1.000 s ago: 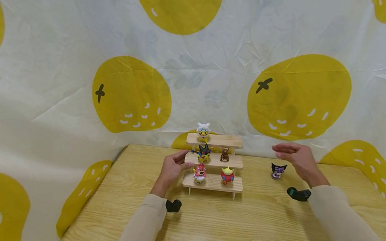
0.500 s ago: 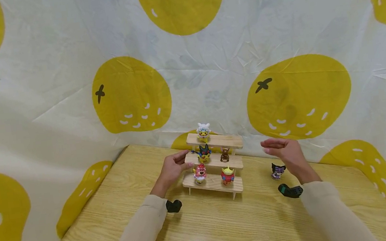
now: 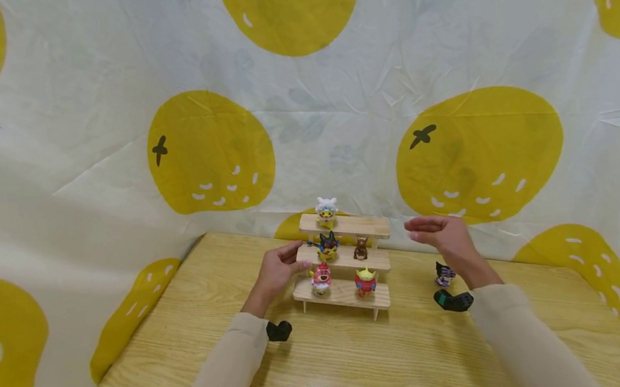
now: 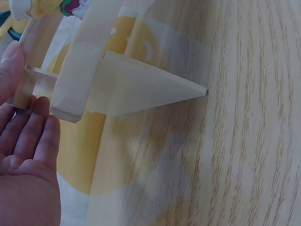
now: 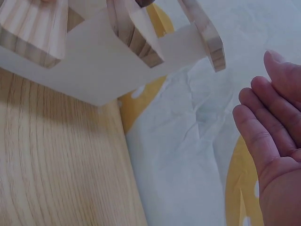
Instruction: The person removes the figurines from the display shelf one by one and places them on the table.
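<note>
Wooden table [image 3: 364, 366] under stepped shelf [image 3: 350, 296]

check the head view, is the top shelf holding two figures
No, the top shelf holds only one white-hooded figure, at its left end.

Perhaps a staged tabletop: lemon-print backdrop [image 3: 298, 92]

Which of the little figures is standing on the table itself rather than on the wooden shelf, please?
The black and purple figure, beside the right hand. The other five all stand on the tiers of the stepped wooden shelf.
</note>
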A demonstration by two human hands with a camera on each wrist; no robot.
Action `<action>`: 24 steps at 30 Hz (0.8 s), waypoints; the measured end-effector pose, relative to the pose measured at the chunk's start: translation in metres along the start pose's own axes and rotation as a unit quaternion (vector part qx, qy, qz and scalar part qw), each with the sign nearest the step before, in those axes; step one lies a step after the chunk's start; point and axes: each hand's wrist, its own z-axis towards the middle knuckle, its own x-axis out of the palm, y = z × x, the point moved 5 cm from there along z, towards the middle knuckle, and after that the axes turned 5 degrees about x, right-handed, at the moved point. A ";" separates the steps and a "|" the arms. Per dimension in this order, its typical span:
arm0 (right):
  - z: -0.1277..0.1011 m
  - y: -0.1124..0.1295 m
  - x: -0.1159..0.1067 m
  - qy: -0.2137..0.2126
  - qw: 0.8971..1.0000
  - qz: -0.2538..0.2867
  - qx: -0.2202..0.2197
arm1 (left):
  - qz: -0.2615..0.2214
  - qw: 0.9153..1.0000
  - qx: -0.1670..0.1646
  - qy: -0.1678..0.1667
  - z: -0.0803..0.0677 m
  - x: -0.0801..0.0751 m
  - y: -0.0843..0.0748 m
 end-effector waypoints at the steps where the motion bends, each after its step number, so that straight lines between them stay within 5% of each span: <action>1: 0.001 0.001 0.002 0.001 1.000 0.000 0.000 | 0.002 1.000 0.000 0.001 0.000 0.000 0.000; 12: 0.011 0.015 0.023 0.018 0.997 0.067 -0.030 | 0.009 1.000 -0.012 0.000 -0.001 0.000 0.003; 24: 0.018 0.032 0.036 0.015 0.999 0.043 -0.020 | 0.009 1.000 -0.010 -0.008 0.000 -0.002 0.002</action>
